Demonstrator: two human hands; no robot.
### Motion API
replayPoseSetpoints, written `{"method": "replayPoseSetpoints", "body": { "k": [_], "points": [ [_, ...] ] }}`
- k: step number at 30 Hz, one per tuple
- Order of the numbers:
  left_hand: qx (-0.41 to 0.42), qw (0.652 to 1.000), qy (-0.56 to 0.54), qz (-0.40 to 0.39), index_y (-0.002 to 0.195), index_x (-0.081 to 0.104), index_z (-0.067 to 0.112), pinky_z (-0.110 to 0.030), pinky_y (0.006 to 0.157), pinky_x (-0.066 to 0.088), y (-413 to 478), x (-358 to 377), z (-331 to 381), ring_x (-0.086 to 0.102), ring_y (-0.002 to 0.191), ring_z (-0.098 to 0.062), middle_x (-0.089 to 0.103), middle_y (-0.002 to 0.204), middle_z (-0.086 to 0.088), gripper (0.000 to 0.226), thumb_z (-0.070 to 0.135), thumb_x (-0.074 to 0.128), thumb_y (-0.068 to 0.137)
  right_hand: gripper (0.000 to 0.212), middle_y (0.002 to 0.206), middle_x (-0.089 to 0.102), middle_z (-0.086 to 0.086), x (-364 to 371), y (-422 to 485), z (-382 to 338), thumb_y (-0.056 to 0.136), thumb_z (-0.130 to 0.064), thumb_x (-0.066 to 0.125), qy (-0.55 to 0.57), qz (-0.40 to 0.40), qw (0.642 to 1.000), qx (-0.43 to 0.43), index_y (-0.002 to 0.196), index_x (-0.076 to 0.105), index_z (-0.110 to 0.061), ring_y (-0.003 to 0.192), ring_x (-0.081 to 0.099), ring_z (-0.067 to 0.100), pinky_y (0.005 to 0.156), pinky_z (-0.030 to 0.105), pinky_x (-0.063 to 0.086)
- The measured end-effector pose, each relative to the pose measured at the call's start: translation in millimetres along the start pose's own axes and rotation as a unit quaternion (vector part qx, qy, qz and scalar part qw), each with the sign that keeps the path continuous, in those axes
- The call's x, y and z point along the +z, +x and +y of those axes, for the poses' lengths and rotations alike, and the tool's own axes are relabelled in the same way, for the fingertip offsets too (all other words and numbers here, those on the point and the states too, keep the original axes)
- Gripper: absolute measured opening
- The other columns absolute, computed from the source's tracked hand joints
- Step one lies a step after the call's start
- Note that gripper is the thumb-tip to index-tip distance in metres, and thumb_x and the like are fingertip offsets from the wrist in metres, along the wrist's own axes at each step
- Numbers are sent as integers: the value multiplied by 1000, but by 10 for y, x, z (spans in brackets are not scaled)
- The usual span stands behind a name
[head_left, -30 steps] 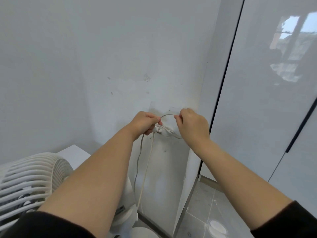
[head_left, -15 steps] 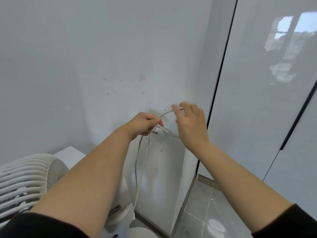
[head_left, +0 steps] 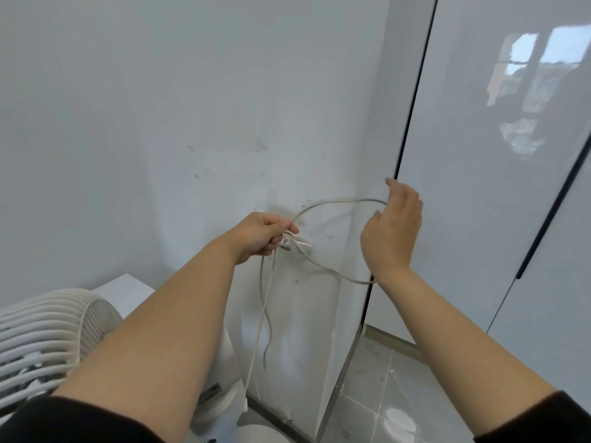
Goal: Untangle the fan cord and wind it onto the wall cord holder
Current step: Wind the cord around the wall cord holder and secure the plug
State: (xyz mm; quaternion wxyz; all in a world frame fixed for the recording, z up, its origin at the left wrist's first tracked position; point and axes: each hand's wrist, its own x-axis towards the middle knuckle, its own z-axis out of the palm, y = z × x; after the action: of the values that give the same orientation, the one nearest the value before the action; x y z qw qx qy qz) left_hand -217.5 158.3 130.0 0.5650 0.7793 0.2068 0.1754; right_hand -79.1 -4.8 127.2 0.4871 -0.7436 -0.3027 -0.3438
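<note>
A thin white fan cord (head_left: 335, 202) forms a wide loop in front of the wall. My left hand (head_left: 260, 233) is closed on the cord right at the small white wall cord holder (head_left: 295, 244), which it partly hides. My right hand (head_left: 395, 225) is off to the right with fingers spread, and the loop's far end runs across them; the lower strand passes behind my wrist. Two cord strands (head_left: 265, 302) hang down from the holder toward the white fan (head_left: 48, 327) at lower left.
A white wall corner edge runs down beside my right hand. Glossy white cabinet doors (head_left: 495, 187) with dark gaps stand on the right. Grey tiled floor (head_left: 383, 394) lies below. A white box top (head_left: 124, 290) shows behind the fan.
My right hand has moved right and away from the holder, drawing the cord out from a small loop into a wide one. My left hand has stayed at the holder.
</note>
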Motion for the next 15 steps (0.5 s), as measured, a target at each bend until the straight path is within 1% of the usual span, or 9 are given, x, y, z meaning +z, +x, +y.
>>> {"method": "replayPoseSetpoints", "body": {
  "k": [2,4,6,7,9,11,13,14,15],
  "points": [
    [5,999,21,-41,95,68,7,-19,47,28,-3,28,6,27,44,-10,31,50,5,25,16,45,99,56,122,51,17,78,-74,-28,69,8,45,-62,-20,984,-168,123,52,-7,109,39,28,91,36,31],
    [5,997,32,-72,93,68,8,-19,47,26,-17,67,29,25,44,-10,28,51,5,25,16,45,100,41,105,60,15,185,-138,-50,66,4,52,-99,-51,941,-319,104,64,-6,98,45,29,80,37,33],
    [3,996,28,-82,91,69,9,-19,47,27,-33,94,51,25,45,-11,28,52,3,24,17,47,99,18,79,63,6,255,-198,-71,68,0,63,-130,-80,909,-389,84,67,-9,79,52,27,70,33,31],
    [-1,996,25,-81,89,70,10,-20,48,29,-42,99,60,27,46,-12,30,52,2,24,18,49,98,10,67,60,4,260,-205,-76,69,-2,66,-129,-82,910,-386,74,65,-10,68,52,26,66,30,29],
    [-10,998,7,-67,84,70,10,-20,51,37,-53,85,64,34,48,-12,36,51,2,23,20,53,96,12,57,57,3,222,-209,-82,76,-4,64,-89,-86,949,-291,65,61,-9,53,50,25,58,28,25],
    [-14,999,-20,-46,82,69,11,-21,57,43,-49,52,54,41,50,-12,42,52,3,23,19,52,96,15,66,60,4,145,-185,-78,88,-6,54,9,-98,993,-68,75,62,-6,59,51,23,57,27,26],
    [-15,999,-23,-29,82,68,11,-24,63,46,-34,29,43,46,54,-13,48,57,1,24,15,49,97,17,76,60,5,91,-116,-10,94,-10,48,122,-58,978,162,85,61,-5,71,53,22,59,26,30],
    [-16,1000,-13,-19,82,67,11,-25,64,46,-26,27,35,47,56,-14,48,59,0,25,13,47,98,16,80,60,5,82,-91,41,95,-10,46,149,-24,963,224,90,61,-5,77,55,23,63,26,35],
    [-16,1000,-1,-9,82,67,11,-25,63,45,-24,27,29,45,55,-14,47,60,-1,27,12,45,98,17,86,60,4,78,-84,79,95,-9,44,149,-4,960,238,97,60,-6,84,56,23,70,27,40]
  ]
}}
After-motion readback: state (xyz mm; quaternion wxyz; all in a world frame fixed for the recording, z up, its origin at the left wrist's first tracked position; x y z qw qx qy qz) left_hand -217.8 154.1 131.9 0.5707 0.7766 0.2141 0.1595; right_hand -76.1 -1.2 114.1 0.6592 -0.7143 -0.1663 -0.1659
